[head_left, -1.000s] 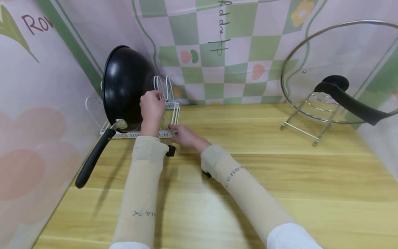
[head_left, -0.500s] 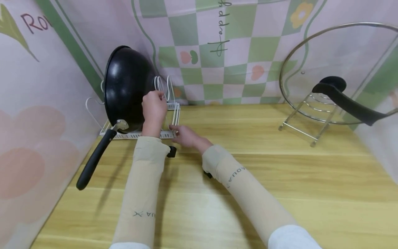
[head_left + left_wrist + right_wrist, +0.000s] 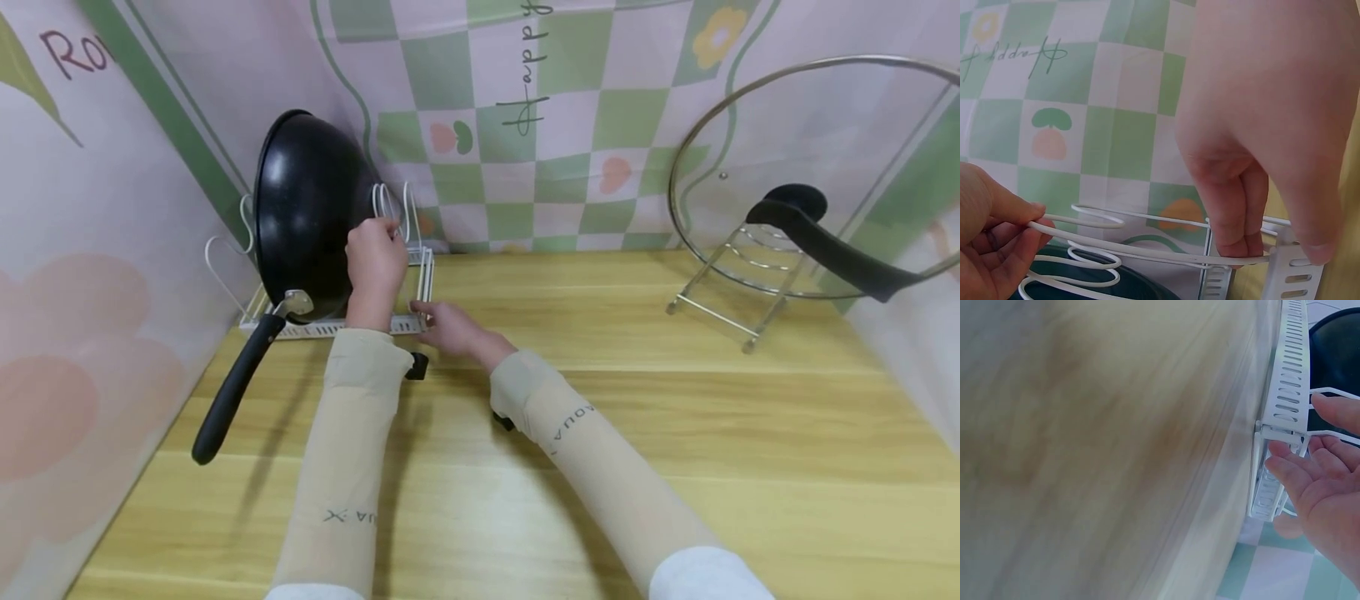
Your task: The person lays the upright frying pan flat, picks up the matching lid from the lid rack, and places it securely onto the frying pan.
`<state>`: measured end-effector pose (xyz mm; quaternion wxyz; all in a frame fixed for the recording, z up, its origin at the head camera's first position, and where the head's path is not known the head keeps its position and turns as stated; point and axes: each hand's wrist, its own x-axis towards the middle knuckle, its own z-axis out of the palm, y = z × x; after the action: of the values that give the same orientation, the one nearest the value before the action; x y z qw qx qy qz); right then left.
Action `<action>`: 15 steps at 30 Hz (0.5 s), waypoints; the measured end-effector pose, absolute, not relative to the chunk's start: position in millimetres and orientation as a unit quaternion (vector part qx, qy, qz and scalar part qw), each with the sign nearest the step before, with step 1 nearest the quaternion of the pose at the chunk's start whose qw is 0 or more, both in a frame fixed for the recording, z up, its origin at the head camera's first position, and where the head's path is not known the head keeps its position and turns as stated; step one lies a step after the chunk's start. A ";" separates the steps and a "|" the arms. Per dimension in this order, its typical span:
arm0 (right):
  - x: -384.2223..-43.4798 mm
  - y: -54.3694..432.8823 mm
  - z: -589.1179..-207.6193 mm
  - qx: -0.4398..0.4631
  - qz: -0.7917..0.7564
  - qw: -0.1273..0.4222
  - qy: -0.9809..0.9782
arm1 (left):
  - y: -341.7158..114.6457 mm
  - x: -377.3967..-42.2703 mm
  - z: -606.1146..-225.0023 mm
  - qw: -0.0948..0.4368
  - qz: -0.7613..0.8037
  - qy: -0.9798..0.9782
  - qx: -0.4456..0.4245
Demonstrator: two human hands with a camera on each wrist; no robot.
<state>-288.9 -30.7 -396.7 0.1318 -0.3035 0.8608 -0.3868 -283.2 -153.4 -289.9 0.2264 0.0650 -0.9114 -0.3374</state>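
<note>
- The step in hand appears to be working on the end divider of the white rack; I judge it wants one steady hold high and another at the foot.
- The left hand pinches the loop's upper end between thumb and fingers (the left wrist view shows this best); easing along the wire's line should beat twisting it sideways.
- The right hand grips the rack's near right corner, thumb against the front rail, fingers behind the wire; bracing there should curb skidding.
- Whether the foot sits in its slot I cannot tell (fingers cover it).
- The rack stands in the far left corner of the tabletop.
- It is all white: slim wire loops rising from slotted rails.
- The glossy black wok stands on its side in it, mouth leftward, handle jutting toward the near edge; jolts could rock it.
</note>
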 end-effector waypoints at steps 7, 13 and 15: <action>-289.3 -29.0 -397.6 -0.301 -0.389 0.133 0.860 | -150.1 -284.6 -290.6 0.226 -0.340 -0.910 0.069; -288.8 -27.2 -397.8 -0.298 -0.391 0.134 0.860 | -148.4 -285.0 -291.5 0.232 -0.341 -0.908 0.071; -288.2 -26.7 -397.6 -0.295 -0.396 0.137 0.859 | -147.8 -284.9 -291.4 0.230 -0.342 -0.908 0.071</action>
<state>-288.2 -26.7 -397.6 0.1374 -0.2954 0.8586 -0.3957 -284.9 -147.8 -291.4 0.2303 0.0713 -0.9083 -0.3420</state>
